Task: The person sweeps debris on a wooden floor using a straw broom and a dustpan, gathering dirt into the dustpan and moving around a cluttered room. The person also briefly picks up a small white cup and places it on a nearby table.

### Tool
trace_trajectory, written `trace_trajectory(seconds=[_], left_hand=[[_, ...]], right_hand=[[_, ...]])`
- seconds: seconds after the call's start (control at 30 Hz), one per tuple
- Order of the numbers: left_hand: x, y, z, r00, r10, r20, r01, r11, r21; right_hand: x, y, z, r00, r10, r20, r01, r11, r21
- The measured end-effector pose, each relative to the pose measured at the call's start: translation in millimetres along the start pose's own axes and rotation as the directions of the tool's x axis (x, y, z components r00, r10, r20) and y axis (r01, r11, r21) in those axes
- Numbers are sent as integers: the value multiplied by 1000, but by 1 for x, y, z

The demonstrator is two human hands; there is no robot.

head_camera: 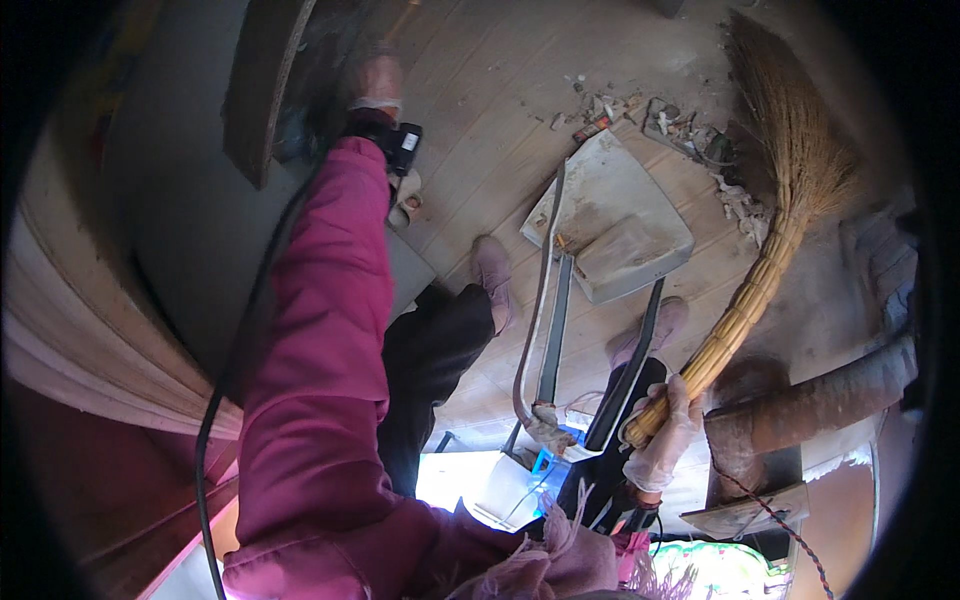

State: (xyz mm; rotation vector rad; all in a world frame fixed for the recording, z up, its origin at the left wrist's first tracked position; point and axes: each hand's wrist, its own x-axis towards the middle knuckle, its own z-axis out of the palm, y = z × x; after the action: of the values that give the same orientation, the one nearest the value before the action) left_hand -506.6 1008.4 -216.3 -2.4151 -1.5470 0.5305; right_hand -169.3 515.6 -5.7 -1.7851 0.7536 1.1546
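Note:
My right hand [667,439], in a clear glove, grips the bound handle end of a straw broom [739,307]. The broom's bristles fan out at the upper right, over the floor. My left hand [380,75], also gloved, reaches far forward at the upper left beside a dark wooden panel [262,90]. It is blurred, and whether its fingers hold anything is unclear. Between my feet and the debris lies a dirty whitish dustpan [637,187]; its long handle [553,330] runs back towards me. Debris [690,131] lies in a heap beyond the pan, with a small red packet [592,129] at its edge.
A rusty pipe [832,397] juts in at the right, near the broom hand. A black cable [214,412] hangs along my left sleeve. Behind me stands a blue container [551,476]. Pale curtain-like folds [97,322] line the left. Plank flooring [480,142] stretches ahead.

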Motion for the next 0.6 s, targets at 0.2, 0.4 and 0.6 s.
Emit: trace_trajectory(seconds=[0.2, 0.4, 0.6], left_hand=[[14, -6, 23, 949, -292, -116, 211, 866, -454], [-113, 59, 53, 653, 29, 757, 685, 403, -607], [-247, 128, -34, 183, 510, 841, 983, -90, -159]], right_hand=[[-5, -6, 5, 1000, 19, 2, -19, 1000, -16], [-3, -4, 2, 998, 62, 8, -62, 998, 16], [9, 6, -6, 994, -99, 42, 100, 994, -41]])
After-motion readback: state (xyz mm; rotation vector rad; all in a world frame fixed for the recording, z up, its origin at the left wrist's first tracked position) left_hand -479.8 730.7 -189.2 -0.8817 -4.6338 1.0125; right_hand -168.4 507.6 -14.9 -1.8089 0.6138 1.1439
